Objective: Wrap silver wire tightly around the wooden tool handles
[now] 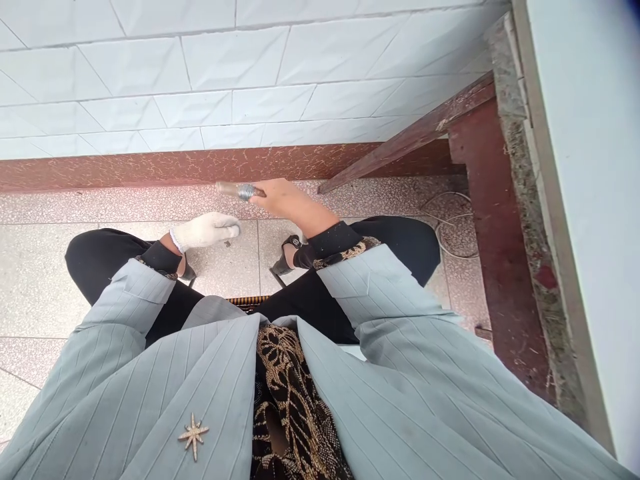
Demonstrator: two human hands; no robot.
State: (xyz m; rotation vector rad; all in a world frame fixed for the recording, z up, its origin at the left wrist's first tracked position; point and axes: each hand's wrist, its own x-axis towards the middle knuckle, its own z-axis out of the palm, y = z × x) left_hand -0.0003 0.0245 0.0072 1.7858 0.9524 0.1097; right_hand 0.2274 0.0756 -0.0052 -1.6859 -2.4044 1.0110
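My right hand (274, 197), bare, is closed around the thin end of a wooden stick-like tool. Silver wire is wound about the middle of this wire-bound wooden tool (227, 189), and its thicker, pale end points left towards the wall. Lower and to the left, my left hand (206, 231) wears a white knitted glove. Its fingers are curled in and pressed together; whatever they hold, if anything, is hidden. Just under the gloved fingertips shows a small brown bit (227, 244), apart from the tool.
White tiles (190, 63) cover the wall ahead, above a red skirting (165, 167). On the right stand a dark red wooden frame (500, 233) with a slanting leg (400, 140) and a coiled cable (445, 223). My knees are spread over the speckled floor (40, 273).
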